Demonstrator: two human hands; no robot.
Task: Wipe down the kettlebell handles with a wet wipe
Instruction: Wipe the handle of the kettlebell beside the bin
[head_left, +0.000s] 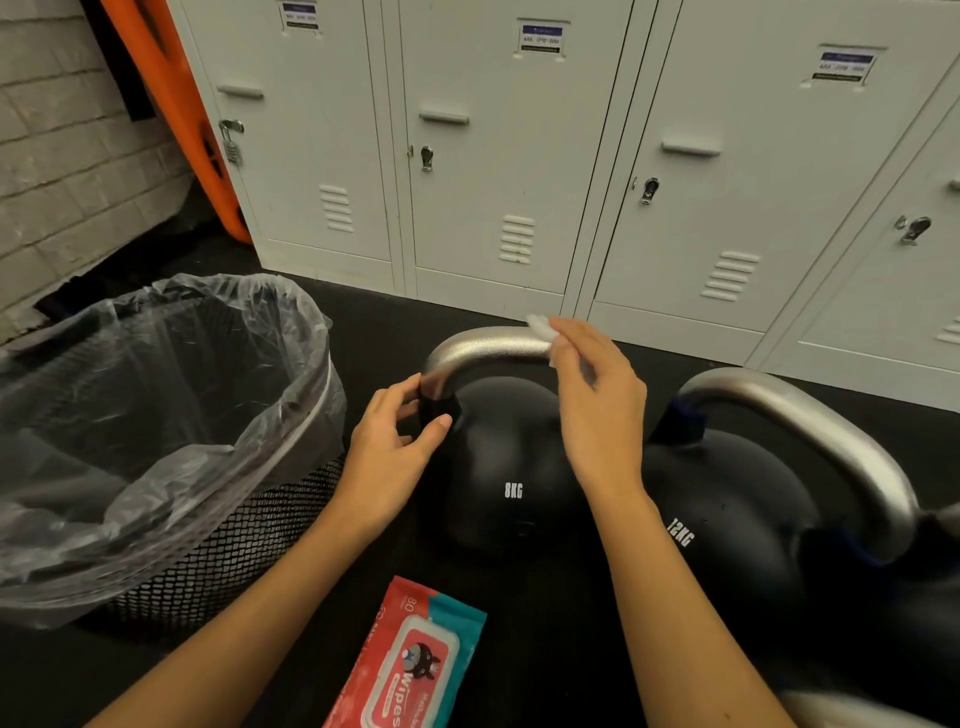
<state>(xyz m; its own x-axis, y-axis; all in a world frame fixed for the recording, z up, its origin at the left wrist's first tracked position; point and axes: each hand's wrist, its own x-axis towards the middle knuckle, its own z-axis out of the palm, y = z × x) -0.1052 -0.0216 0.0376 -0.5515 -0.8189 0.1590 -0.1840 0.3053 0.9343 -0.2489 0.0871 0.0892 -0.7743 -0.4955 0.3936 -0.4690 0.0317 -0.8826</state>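
right hand (597, 410) pinches a wet wipe (543, 332) on the 8kg kettlebell's handle (483, 348), centre frame; left hand (387, 457) curls round the handle's base at nine o'clock. wiping is underway; the 12kg kettlebell's handle (810, 415), at three o'clock, likely comes next

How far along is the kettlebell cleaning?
Early, it seems. The right hand pinches a wipe on the 8 kg kettlebell's handle while the left hand steadies its base. The 12 kg kettlebell's handle looks untouched.
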